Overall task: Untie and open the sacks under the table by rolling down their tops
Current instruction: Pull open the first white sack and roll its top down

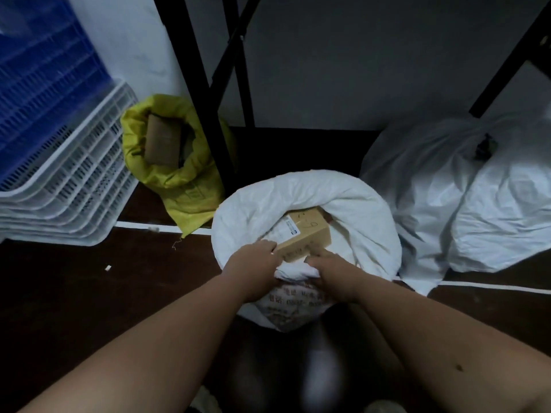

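Far left, stacked crates (pixel 59 162) lean by the wall. Next, the yellow sack (pixel 179 180) stands beside the table leg (pixel 205 114), its top already open on a brown box. In the middle, the white sack (pixel 304 204) has a thick rolled rim around a cardboard box (pixel 307 236). The left hand (pixel 253 263) and right hand (pixel 331 269) each have a curled grip on the near rim, apparently rolling it down. At right, the tied sack (pixel 465 198) lies on the floor, its knot (pixel 484 149) closed. By my estimate 1 sack is done, 1 nearly done, and 1 left.
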